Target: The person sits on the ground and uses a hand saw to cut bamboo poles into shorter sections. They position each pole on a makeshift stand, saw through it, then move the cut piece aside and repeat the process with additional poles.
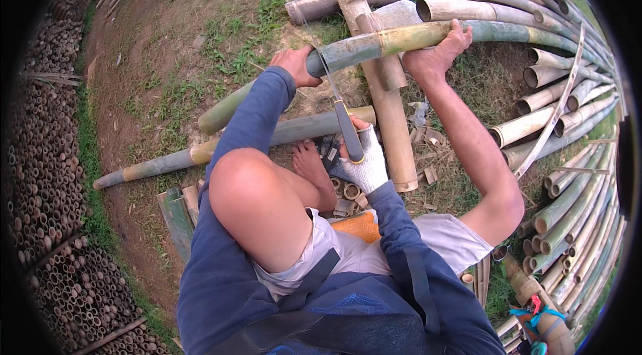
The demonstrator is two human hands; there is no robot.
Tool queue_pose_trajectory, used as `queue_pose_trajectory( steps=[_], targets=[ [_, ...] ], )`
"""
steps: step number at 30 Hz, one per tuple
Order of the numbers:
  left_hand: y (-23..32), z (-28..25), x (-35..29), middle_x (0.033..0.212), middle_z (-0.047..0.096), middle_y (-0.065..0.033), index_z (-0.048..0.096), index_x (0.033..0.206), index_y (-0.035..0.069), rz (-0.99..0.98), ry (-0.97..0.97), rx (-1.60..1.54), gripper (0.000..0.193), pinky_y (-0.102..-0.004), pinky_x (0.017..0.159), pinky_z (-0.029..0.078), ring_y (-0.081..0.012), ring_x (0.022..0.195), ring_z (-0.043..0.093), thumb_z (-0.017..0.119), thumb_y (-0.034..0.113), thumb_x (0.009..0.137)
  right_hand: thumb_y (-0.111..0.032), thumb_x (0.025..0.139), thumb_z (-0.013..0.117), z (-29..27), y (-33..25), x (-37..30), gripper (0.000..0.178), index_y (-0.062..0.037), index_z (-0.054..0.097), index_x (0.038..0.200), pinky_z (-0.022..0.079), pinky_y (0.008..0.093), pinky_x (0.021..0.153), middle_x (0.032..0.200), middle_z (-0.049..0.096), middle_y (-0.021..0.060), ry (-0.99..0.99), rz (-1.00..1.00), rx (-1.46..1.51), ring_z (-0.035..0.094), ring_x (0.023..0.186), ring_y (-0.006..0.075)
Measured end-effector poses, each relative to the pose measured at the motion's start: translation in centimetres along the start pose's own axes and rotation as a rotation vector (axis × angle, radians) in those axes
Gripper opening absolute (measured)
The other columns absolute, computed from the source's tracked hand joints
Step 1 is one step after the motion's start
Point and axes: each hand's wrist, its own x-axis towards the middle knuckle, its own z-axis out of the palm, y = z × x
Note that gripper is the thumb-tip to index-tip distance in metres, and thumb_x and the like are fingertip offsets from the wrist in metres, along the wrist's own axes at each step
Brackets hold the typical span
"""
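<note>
A long green bamboo pole [358, 49] lies slanting across the view in front of me. My left hand [294, 65] grips it from above, just left of a hand saw [348, 131]. The saw's thin blade crosses the pole beside my fingers; whether it has cut in cannot be made out. My right hand [366, 162], in a white knitted glove, is closed around the saw's dark handle. My bare right foot [435, 54] presses on the pole farther right. Under the pole stands a thick tan bamboo support [393, 144].
Another bamboo pole [267, 133] lies nearer on the ground, by my left foot [309, 162]. Cut rings [350, 190] lie between my legs. Bamboo poles [535, 124] are piled along the right. Stacked short pieces [47, 154] fill the far left beyond a grass strip.
</note>
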Motion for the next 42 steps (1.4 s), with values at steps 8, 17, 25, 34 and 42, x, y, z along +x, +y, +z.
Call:
queue_pose_trajectory(
  steps=[8,17,25,34,42],
  targets=[
    [-0.7,0.6,0.3,0.116,0.078,-0.0235,0.063,0.142,0.012,0.025,0.037,-0.044,0.091,-0.0508,0.104,0.055,-0.0449,0.111,0.074,0.089,0.051,0.064,-0.003,0.099,0.067,-6.5,-3.5,-15.0,0.05,-0.0022,0.051,0.147,0.055,0.034,0.094,0.123,0.064,0.0148,-0.058,0.132,-0.127,0.066,0.101,0.0195],
    [0.0,0.1,0.2,0.117,0.078,-0.0231,0.06,0.149,0.013,0.002,0.031,0.036,0.099,-0.0506,0.103,0.056,-0.0427,0.111,0.074,0.089,0.055,0.064,-0.001,0.09,0.071,-0.4,1.1,0.8,0.06,-0.0023,0.054,0.147,0.054,0.0353,0.099,0.128,0.066,0.0182,-0.003,0.001,-0.044,0.067,0.108,0.028],
    [-0.7,0.6,0.7,0.115,0.078,-0.0232,0.06,0.148,0.013,0.032,0.027,0.027,0.099,-0.0506,0.102,0.056,-0.0428,0.109,0.075,0.088,0.056,0.063,0.001,0.095,0.069,-6.4,-2.7,-15.5,0.062,-0.0085,0.048,0.152,0.056,0.0292,0.085,0.116,0.062,0.008,-0.087,0.182,0.041,0.064,0.095,0.0143],
    [0.1,0.0,0.2,0.114,0.079,-0.0227,0.062,0.146,0.013,0.008,0.03,0.021,0.096,-0.0503,0.098,0.059,-0.0428,0.105,0.076,0.089,0.054,0.063,-0.001,0.096,0.068,0.9,3.0,2.4,0.052,-0.0004,0.053,0.146,0.051,0.0363,0.107,0.133,0.064,0.0166,0.018,-0.063,0.006,0.065,0.12,0.0272],
    [-0.4,0.1,0.6,0.114,0.078,-0.0232,0.061,0.147,0.013,0.031,0.03,-0.01,0.097,-0.05,0.102,0.056,-0.0431,0.11,0.075,0.09,0.053,0.063,0.001,0.098,0.067,-5.7,-1.1,-14.1,0.056,-0.0063,0.05,0.152,0.055,0.0261,0.083,0.117,0.063,0.0077,-0.082,0.153,0.014,0.065,0.095,0.0142]
  ],
)
